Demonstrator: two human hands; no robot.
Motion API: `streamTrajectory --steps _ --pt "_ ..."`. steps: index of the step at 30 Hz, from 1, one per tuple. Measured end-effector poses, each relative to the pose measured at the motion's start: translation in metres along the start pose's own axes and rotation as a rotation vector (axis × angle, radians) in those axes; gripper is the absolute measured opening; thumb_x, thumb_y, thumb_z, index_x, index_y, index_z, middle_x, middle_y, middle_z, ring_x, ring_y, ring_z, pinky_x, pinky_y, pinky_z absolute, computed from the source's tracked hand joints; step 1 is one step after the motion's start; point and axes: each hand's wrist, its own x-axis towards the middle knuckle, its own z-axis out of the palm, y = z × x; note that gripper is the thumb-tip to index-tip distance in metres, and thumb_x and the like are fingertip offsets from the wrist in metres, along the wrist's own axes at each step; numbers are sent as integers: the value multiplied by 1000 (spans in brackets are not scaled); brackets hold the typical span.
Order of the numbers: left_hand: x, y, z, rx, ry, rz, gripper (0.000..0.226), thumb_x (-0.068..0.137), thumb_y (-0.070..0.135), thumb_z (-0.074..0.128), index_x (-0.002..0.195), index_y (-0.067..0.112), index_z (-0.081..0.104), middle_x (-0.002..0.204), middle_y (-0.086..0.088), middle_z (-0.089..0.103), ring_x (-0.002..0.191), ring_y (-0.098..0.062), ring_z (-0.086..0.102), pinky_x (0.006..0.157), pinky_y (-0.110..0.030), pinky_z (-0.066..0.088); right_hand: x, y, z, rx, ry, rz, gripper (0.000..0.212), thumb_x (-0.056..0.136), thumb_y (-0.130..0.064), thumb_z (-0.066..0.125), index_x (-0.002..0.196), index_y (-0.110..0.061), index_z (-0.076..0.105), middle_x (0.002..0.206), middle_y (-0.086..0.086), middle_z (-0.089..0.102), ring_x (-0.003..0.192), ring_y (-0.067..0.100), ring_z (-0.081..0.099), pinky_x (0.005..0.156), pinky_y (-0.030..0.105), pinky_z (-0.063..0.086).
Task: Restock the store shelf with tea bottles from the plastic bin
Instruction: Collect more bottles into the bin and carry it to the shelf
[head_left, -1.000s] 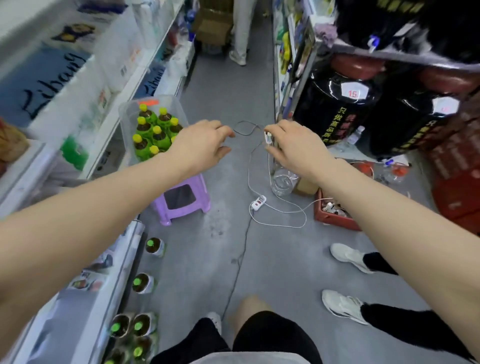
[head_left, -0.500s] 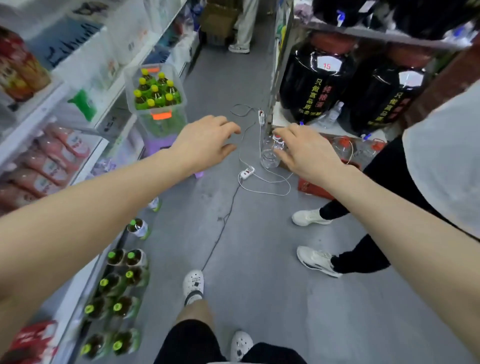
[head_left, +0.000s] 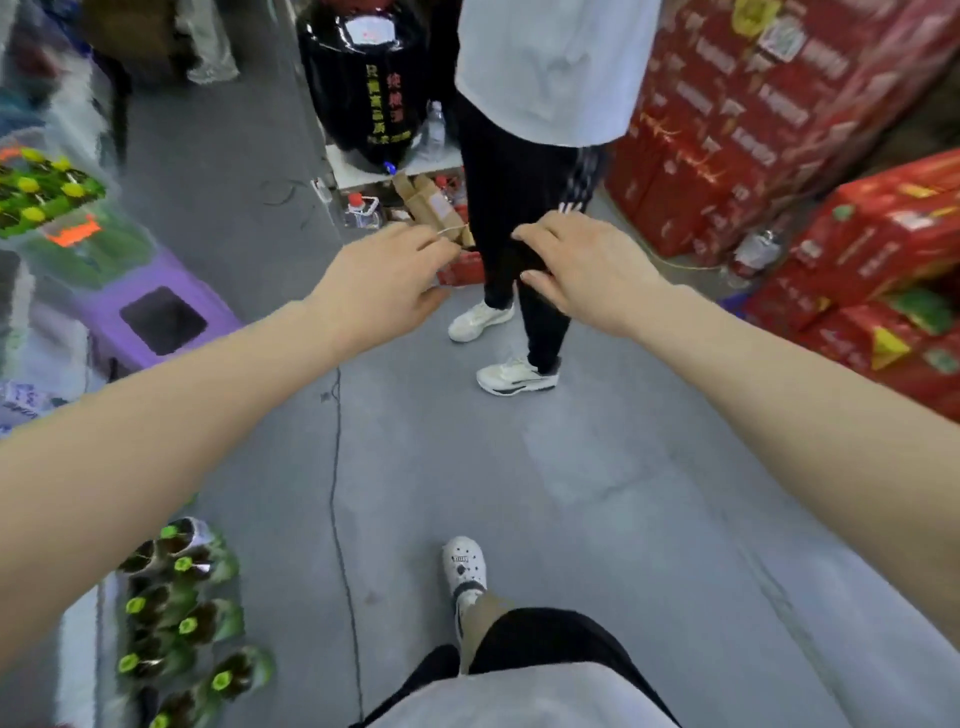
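Both hands, the left hand (head_left: 387, 283) and right hand (head_left: 582, 265), reach forward empty and loose-fingered, the plastic bin (head_left: 57, 208) far to their left, risking bumping the bystander (head_left: 524, 171) just beyond.

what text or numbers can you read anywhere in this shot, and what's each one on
Nothing reads cleanly enough to quote.
Black jar: columns of yellow and red Chinese characters, too blurred to read.
White tag on that jar: faint red marks, not legible.
Red cartons: gold print, smeared.
Orange label on the plastic bin: no readable text.
Tea bottles: labels unreadable.
White clog: small strap mark, too small.
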Motion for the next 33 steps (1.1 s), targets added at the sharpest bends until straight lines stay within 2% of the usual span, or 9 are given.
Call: streamTrajectory --steps 6,11,15,18,21,24,33 --pt "51 118 14 -74 1 260 36 87 26 67 120 13 63 106 -10 65 95 -35 61 70 -46 55 -141 55 -28 -97 -34 217 47 94 -35 57 132 -8 51 112 16 59 94 36 58 77 45 49" --pt "129 219 36 -117 10 397 36 87 29 68 119 16 64 105 -6 66 96 -32 62 71 -41 55 -248 129 -38 -153 -50 399 46 92 -33 62 130 -8 54 111 14 61 94 35 59 77 44 49" --pt "210 307 58 -181 3 484 39 90 33 63 126 19 59 113 -5 63 104 -29 58 79 -43 54 -322 208 -40 -231 -64 518 45 90 -34 62 127 -9 55 107 13 61 90 35 60 76 45 52" --pt "275 377 73 -192 37 556 38 90 33 64 125 17 60 111 -5 64 100 -27 59 74 -36 50 -375 275 -47 -243 -88 623 46 92 -35 59 130 -9 53 110 13 61 96 35 60 81 47 51" --pt "337 447 86 -228 43 614 39 90 32 63 124 14 61 110 -6 64 100 -27 60 74 -37 52 -426 338 -56 -240 -92 694 46 94 -35 57 132 -10 52 116 12 61 103 34 59 87 46 50" --pt "394 511 102 -270 60 642 37 88 29 67 121 13 63 106 -7 66 97 -29 62 70 -35 52 -470 400 -61 -252 -118 766 45 95 -36 55 134 -12 51 118 10 60 103 32 59 86 44 50" --pt "559 660 175 -376 -10 764 40 93 33 61 128 15 59 113 -6 64 104 -27 59 76 -40 56 -567 572 -35 -204 -133 1033 46 95 -37 58 134 -13 51 117 9 61 106 31 60 86 44 52"
